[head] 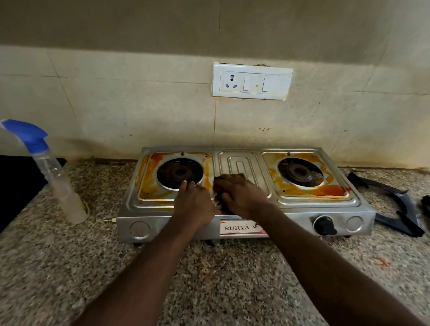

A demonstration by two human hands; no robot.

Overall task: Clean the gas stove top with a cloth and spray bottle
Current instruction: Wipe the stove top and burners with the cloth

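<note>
**Both hands on the stove top, with the cloth under the right one, between the two burners.**

The right hand has its fingers bent down over the dark cloth, pressing it onto the stove at the centre panel. The left hand lies flat just beside it, fingers straight and together, tips at the rim of the left burner. The nearest orange strip runs just left of the cloth, and a heavier patch sits well to its right. The stove's long axis runs left to right, with open steel either way, so I'd say the right hand is placed for either sweep. The spray bottle stands upright on the bench, well to the left. Pan supports lie past the right end.
</note>
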